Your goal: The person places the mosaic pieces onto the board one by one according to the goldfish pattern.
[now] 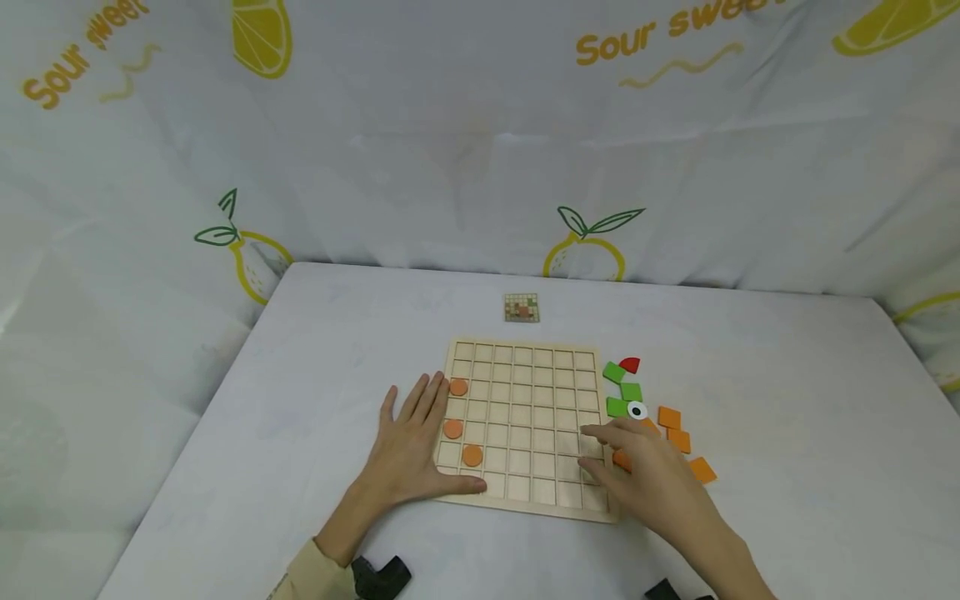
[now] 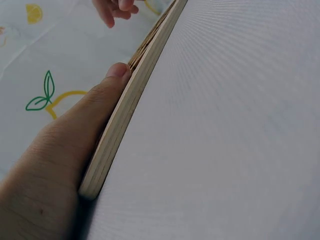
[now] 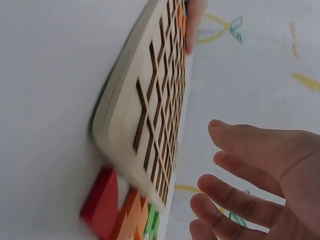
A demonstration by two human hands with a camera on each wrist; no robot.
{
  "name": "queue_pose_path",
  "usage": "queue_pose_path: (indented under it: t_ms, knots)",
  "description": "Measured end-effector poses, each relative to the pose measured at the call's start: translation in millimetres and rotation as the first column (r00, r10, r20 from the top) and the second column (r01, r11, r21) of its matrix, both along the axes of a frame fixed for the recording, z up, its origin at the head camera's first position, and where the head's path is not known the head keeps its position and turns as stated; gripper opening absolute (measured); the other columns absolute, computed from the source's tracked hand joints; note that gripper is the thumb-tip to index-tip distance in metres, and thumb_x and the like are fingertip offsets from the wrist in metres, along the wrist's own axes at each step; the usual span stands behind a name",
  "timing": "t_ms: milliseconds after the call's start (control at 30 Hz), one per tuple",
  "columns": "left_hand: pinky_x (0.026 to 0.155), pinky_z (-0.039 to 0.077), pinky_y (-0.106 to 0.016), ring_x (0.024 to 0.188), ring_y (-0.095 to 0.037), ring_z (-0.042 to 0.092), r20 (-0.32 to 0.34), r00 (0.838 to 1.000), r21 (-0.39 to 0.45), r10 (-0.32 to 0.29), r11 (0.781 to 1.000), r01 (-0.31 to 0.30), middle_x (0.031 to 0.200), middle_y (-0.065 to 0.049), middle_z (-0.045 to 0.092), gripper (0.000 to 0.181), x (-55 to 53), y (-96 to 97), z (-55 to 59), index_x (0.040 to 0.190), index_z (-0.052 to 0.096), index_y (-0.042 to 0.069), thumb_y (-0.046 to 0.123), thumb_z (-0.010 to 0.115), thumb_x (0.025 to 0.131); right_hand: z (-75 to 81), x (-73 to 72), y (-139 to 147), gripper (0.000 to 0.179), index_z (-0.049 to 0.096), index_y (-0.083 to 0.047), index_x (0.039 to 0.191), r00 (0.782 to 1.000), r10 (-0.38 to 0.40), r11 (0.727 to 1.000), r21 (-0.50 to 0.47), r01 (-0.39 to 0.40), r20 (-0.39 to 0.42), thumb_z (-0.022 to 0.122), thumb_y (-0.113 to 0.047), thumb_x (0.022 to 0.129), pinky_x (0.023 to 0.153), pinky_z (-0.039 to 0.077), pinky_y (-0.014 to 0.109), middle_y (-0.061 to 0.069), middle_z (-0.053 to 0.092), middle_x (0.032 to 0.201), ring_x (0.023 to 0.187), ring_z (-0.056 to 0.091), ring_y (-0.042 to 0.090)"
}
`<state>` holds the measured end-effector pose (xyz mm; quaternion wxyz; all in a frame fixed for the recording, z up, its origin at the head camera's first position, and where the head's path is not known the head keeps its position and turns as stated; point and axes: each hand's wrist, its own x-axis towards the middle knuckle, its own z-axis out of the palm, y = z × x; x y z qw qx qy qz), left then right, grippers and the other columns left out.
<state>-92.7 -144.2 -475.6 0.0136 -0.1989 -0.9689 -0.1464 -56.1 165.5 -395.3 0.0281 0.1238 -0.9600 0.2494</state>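
On the surface, discs occupy the grid board's left columns; tiles lie right, pattern card behind.

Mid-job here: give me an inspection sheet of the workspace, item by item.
Surface: white tabletop.
Job's things: gridded wooden board, three orange discs in its left part; green squares, orange squares, red piece and eye piece to its right; small card beyond it.
Clutter: nothing seen.
Hands: left hand spread at the board's left side, thumb over its near edge; right hand above its right edge, holding nothing visible.
Cables: nothing seen.
Surroundings: white backdrop, lemon prints.
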Motion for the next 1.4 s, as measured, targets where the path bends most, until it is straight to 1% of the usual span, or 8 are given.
queue_pose_path:
  t_ms: [200,367,500,600,700,833,967,1400]
  knots:
    - [0.124,0.007,-0.069,0.162,-0.031,0.014,0.005,1.0,-0.009,0.006,1.0,-0.006,0.173,-0.01,0.013,0.143,0.2,0.7,-0.2,0.164,0.013,0.006,0.095,0.059,0.063,-0.4,-1.8,28.4,0.03,0.08,-0.01,0.108,0.999,-0.027,0.999,-0.024,0.027,-0.025,0.087,-0.017,0.08,0.066,0.055,0.03,-0.004,0.072,0.093,0.085,0.066,0.02]
    - [0.124,0.007,-0.069,0.162,-0.031,0.013,0.009,1.0,-0.012,0.013,1.0,-0.013,0.174,-0.01,0.013,0.144,0.9,1.4,1.3,0.164,0.012,0.007,0.091,0.065,0.061,-1.9,-3.8,43.3,0.032,0.079,-0.007,0.112,0.998,-0.057,0.998,-0.018,0.057,0.033,0.084,-0.019,0.083,0.089,0.056,0.061,0.006,0.077,0.101,0.125,0.059,0.049]
    - [0.124,0.006,-0.068,0.162,-0.03,0.012,0.015,1.0,-0.018,0.017,1.0,-0.016,0.174,-0.009,0.011,0.145,0.4,1.7,1.3,0.164,0.01,0.007,0.09,0.066,0.06,-5.8,-7.7,50.3,0.033,0.078,-0.005,0.113,0.992,-0.083,0.996,0.042,0.079,0.092,0.083,-0.019,0.084,0.091,0.053,0.068,0.017,0.077,0.111,0.126,0.057,0.052]
    - [0.124,0.006,-0.068,0.162,-0.03,0.012,0.016,1.0,-0.019,0.015,1.0,-0.015,0.174,-0.009,0.011,0.145,0.2,1.9,0.5,0.164,0.01,0.007,0.09,0.067,0.06,-9.1,-10.6,55.7,0.034,0.078,-0.006,0.113,0.988,-0.096,0.993,0.077,0.088,0.119,0.084,-0.022,0.083,0.086,0.056,0.063,0.022,0.075,0.114,0.113,0.063,0.048]
    - [0.124,0.007,-0.068,0.162,-0.03,0.012,0.014,1.0,-0.021,0.013,1.0,-0.013,0.174,-0.009,0.012,0.145,0.3,1.9,0.1,0.164,0.01,0.007,0.091,0.066,0.06,-11.6,-13.0,61.7,0.036,0.078,-0.006,0.113,0.986,-0.099,0.992,0.096,0.086,0.137,0.084,-0.023,0.083,0.073,0.058,0.046,0.018,0.075,0.109,0.09,0.065,0.033]
    - [0.124,0.007,-0.068,0.162,-0.03,0.012,0.01,1.0,-0.021,0.014,1.0,-0.014,0.174,-0.009,0.012,0.144,0.4,1.7,0.0,0.165,0.01,0.007,0.091,0.065,0.061,-14.4,-16.5,69.2,0.038,0.077,-0.004,0.114,0.975,-0.112,0.988,0.127,0.089,0.19,0.084,-0.024,0.083,0.061,0.044,0.026,0.004,0.07,0.088,0.077,0.055,0.016]
    - [0.124,0.008,-0.069,0.162,-0.03,0.014,-0.001,1.0,-0.016,0.012,1.0,-0.012,0.174,-0.01,0.014,0.144,0.4,1.5,0.1,0.165,0.012,0.007,0.091,0.065,0.061,-16.9,-20.4,74.3,0.038,0.076,-0.001,0.114,0.961,-0.134,0.982,0.161,0.097,0.241,0.084,-0.021,0.083,0.059,0.044,0.024,0.0,0.062,0.078,0.075,0.053,0.016]
    - [0.124,0.006,-0.068,0.162,-0.029,0.012,0.012,1.0,-0.013,0.016,1.0,-0.016,0.174,-0.009,0.012,0.144,0.3,1.0,0.4,0.165,0.009,0.008,0.09,0.066,0.061,-15.7,-21.5,78.1,0.033,0.078,-0.004,0.111,0.944,-0.137,0.98,0.178,0.086,0.301,0.083,-0.021,0.083,0.058,0.042,0.024,-0.001,0.06,0.074,0.073,0.051,0.017]
